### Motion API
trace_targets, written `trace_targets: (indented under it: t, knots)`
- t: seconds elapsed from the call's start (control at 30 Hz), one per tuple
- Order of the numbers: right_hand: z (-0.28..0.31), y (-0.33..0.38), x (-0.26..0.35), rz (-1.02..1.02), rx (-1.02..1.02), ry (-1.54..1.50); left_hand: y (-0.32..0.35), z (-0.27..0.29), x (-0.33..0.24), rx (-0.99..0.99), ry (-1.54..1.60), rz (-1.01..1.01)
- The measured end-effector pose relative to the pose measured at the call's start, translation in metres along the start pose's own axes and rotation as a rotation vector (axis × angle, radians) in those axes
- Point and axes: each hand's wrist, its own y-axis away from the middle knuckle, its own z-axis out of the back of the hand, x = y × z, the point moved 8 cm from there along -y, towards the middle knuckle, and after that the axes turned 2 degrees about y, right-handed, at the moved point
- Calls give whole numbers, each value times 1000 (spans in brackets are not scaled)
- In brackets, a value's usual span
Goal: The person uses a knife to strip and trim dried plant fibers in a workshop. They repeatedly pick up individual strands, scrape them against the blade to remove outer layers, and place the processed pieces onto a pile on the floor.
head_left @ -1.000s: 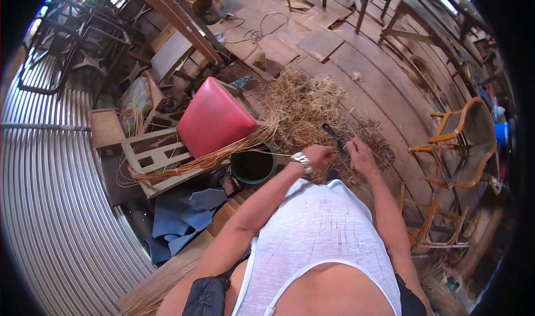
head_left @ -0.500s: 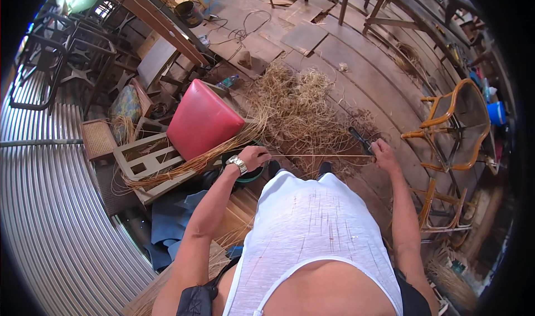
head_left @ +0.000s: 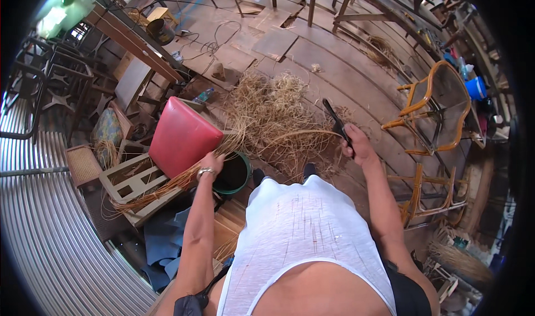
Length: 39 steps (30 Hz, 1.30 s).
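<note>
My left hand (head_left: pixel 210 164), with a metal watch on its wrist, is at a bundle of long thin cane strips (head_left: pixel 161 190); its fingers are blurred and I cannot tell whether they grip any. The bundle lies across a pale wooden frame (head_left: pixel 129 181) beside a red padded seat (head_left: pixel 184 133). My right hand (head_left: pixel 359 144) is closed round a long dark hand tool (head_left: pixel 333 117), whose tip points up and to the left. From beside that hand a curved cane strip (head_left: pixel 304 132) runs left over a heap of tangled cane shavings (head_left: pixel 273 110).
A dark green bucket (head_left: pixel 247 176) stands right of my left hand. Rattan chair frames (head_left: pixel 432 112) stand at the right, near a blue container (head_left: pixel 475 88). Blue sheet material (head_left: pixel 161 241) lies at lower left. Cables (head_left: pixel 210 45) trail over the tiled floor, and corrugated metal (head_left: pixel 50 227) lines the left side.
The strip that was stretched straight between my hands now curves from the right hand. My left hand has moved left and down to the cane bundle; the right hand has shifted up and left.
</note>
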Motion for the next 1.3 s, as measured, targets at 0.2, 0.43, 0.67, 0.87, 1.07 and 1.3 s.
trace_targets:
  t: [0.2, 0.43, 0.67, 0.87, 1.07, 1.3]
  knots:
    - [-86, -18, -14, -53, 363, -496, 102, -57, -246, 525, 1017, -694]
    - [13, -10, 16, -35, 54, -610, 109, -53, -150, 846, 504, -526]
    - [198, 59, 106, 327, -336, -402, 119, 37, 63, 580, 212, -210]
    - [266, 70, 110, 441, -338, -382, 133, 69, 130, 447, 404, 23]
    - [252, 56, 104, 417, -436, -394, 138, 80, 139, 321, 486, 28]
    - [254, 48, 99, 329, -591, -338, 138, 89, 140, 273, 857, 110]
